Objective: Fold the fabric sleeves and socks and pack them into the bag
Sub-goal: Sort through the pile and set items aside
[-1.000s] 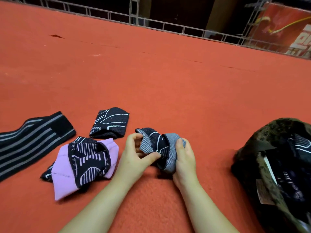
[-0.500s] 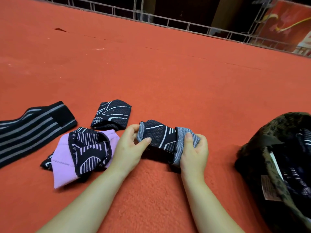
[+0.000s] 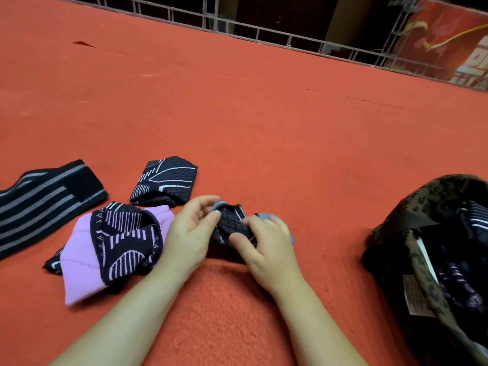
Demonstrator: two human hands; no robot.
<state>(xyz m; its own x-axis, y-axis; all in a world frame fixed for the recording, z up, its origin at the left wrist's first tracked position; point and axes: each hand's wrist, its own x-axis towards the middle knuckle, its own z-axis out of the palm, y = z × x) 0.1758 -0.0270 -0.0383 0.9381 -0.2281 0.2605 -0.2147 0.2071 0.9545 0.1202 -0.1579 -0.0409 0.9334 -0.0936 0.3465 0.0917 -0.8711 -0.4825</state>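
Since half a second ago the dark patterned sock [image 3: 232, 224] has gone from stretched flat between the hands to bunched into a small wad, and the right hand [image 3: 266, 243] has come over the top of it. Left hand [image 3: 188, 233] pinches the sock's near-left edge, thumb and fingers [image 3: 215, 213] clamped on the fabric; the right hand's fingers curl round the sock's right side, with grey lining showing past the knuckles. It sits on the red carpeted surface [image 3: 264, 133], between a purple-and-black sleeve [image 3: 111, 247] just left of the left wrist and the open camouflage bag [image 3: 422, 223] well to the right, which already holds dark patterned fabric. Behind the purple piece lie a folded dark sock [image 3: 165, 180] and a black striped band [image 3: 45, 202].
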